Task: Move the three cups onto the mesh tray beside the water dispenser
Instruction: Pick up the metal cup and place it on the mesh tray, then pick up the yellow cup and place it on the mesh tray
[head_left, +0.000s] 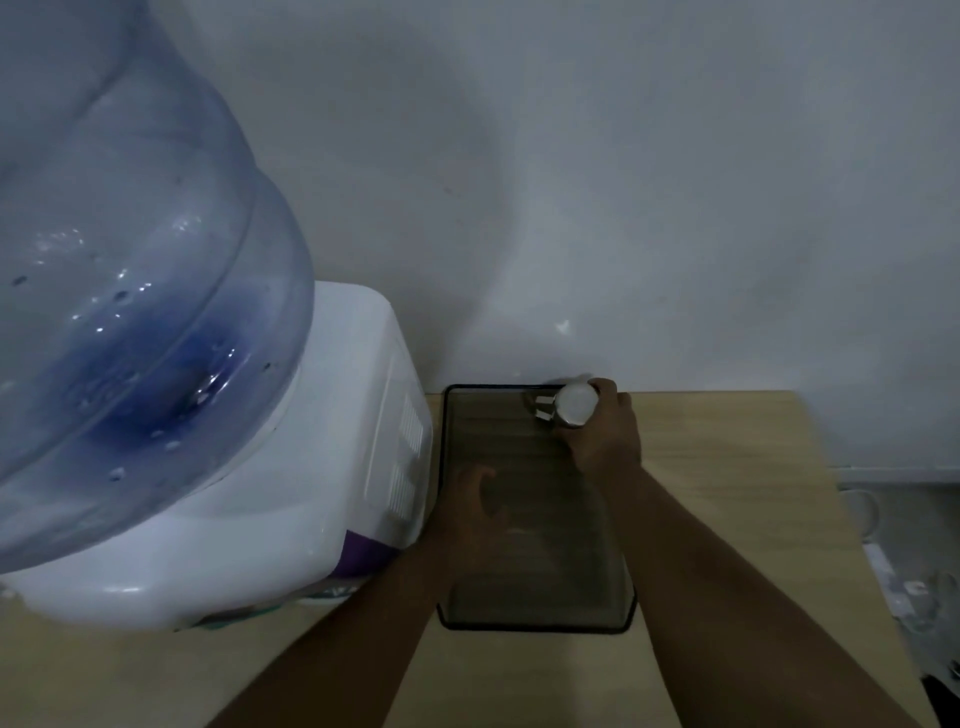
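Observation:
A dark mesh tray (535, 603) lies on the wooden table just right of the white water dispenser (332, 467). My right hand (608, 431) grips a white cup (574, 404) with a handle, upside down, at the tray's far right corner. Whether the cup touches the mesh I cannot tell. My left hand (475, 506) hovers over the tray's left middle, blurred, fingers curled and apart, with nothing in it. No other cups are in view.
A large blue water bottle (130, 291) on the dispenser fills the left of the view. The grey wall (623, 182) stands right behind the tray. The wooden table (737, 499) ends on the right, with clutter on the floor beyond.

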